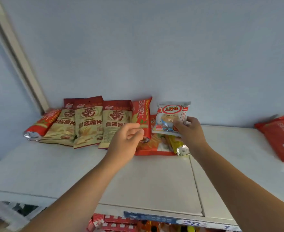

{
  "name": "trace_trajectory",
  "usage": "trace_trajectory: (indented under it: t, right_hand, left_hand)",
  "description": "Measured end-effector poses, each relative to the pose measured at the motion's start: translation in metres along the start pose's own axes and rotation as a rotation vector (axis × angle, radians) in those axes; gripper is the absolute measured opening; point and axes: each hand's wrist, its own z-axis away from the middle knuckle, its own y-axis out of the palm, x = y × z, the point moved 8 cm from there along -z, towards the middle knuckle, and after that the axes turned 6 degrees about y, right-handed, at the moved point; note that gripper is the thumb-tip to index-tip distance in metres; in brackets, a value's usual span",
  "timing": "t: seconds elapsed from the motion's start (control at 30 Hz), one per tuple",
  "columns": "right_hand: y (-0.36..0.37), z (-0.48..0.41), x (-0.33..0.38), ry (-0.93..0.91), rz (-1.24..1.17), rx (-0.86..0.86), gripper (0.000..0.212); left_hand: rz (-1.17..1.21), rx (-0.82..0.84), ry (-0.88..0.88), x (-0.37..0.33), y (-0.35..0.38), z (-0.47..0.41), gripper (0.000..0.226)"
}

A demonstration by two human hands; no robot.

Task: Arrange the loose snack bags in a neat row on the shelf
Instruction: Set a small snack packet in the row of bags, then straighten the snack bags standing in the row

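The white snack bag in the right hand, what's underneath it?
Under the white snack bag: a flat red bag and a yellow packet, both partly covered.

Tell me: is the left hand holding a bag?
No, the left hand is loosely curled and empty; only the right hand grips the white snack bag.

A: Where does the one view look from?

B: From the person's head, forward and slightly down over both forearms, which enter from the bottom edge.

A: How near?

B: Close; the right hand (190,131) pinching the white snack bag (171,117) sits about mid-frame, the left hand (125,139) just left of that grip.

A: What frames it?

B: Behind the grip the pale wall fills the upper half; below it, the shelf (154,181) runs to its front edge. Wide-angle bending shows at the sides. No second view overlaps.
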Motion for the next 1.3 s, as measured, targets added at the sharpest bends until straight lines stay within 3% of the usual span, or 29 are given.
trace_trajectory:
  t: [0.1, 0.27, 0.83, 1.3]
  right_hand:
    - [0.021, -0.021, 0.011, 0.014, 0.059, -0.079, 0.021]
    - [0.037, -0.041, 0.008, 0.086, 0.302, -0.102, 0.071]
    - [-0.036, -0.005, 0.022, -0.125, 0.546, -0.177, 0.059]
    - [-0.276, 0.022, -0.027, 0.005, 0.609, -0.513, 0.052]
  left_hand:
    - [-0.046, -0.013, -0.027, 0.017, -0.043, 0.003, 0.018]
    - [-0.04, 0.004, -0.068, 0.033, -0.072, 0.007, 0.013]
    - [-0.108, 0.303, 0.146, -0.012, 0.026, -0.024, 0.026]
    - [-0.018, 0.586, 0.276, -0.074, 0.264, -0.007, 0.018]
